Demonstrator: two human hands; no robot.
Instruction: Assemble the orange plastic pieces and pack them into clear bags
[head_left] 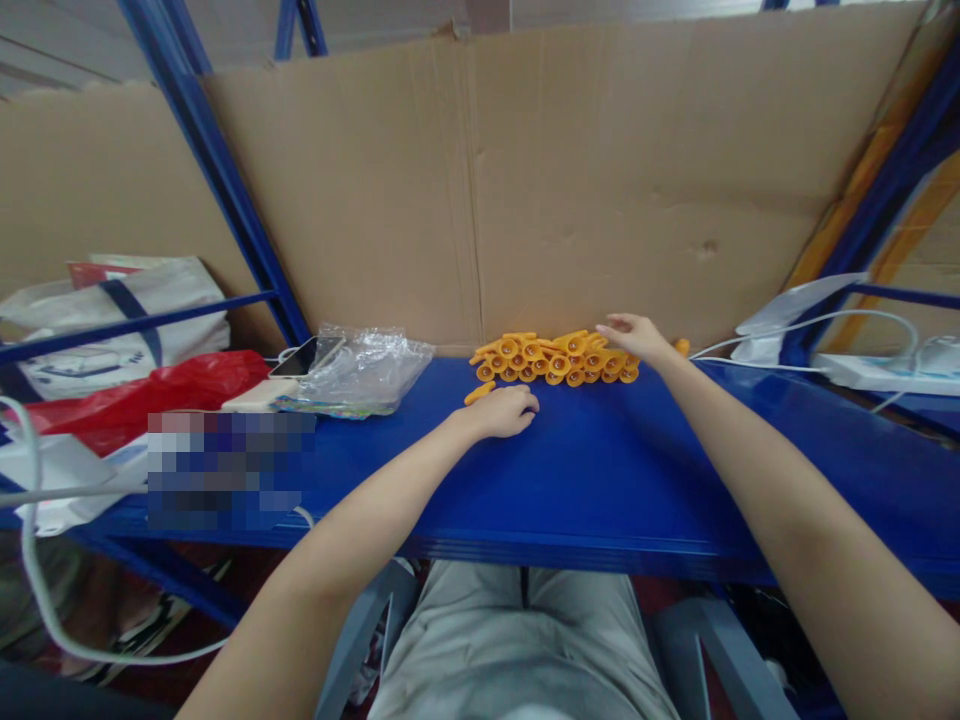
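A stacked pile of yellow cone-shaped plastic pieces (556, 365), with round hollow ends towards me, lies against the cardboard at the back of the blue table. My left hand (508, 411) rests low in front of the pile, its fingers curled. A single yellow cone-shaped piece (480, 392) sticks out from its far left side, with the rest hidden by the hand. Over the right part of the pile is my right hand (632, 333), fingers stretched to the left and apart. Whether its fingertips touch the pieces cannot be made out.
Clear plastic bags (367, 365) and a phone (306, 358) lie left of the pile. Farther left are a red plastic bag (180, 388) and a cloth bag (172, 300). A power strip (874, 372) with white cables sits at right. Cardboard (600, 180) walls the back.
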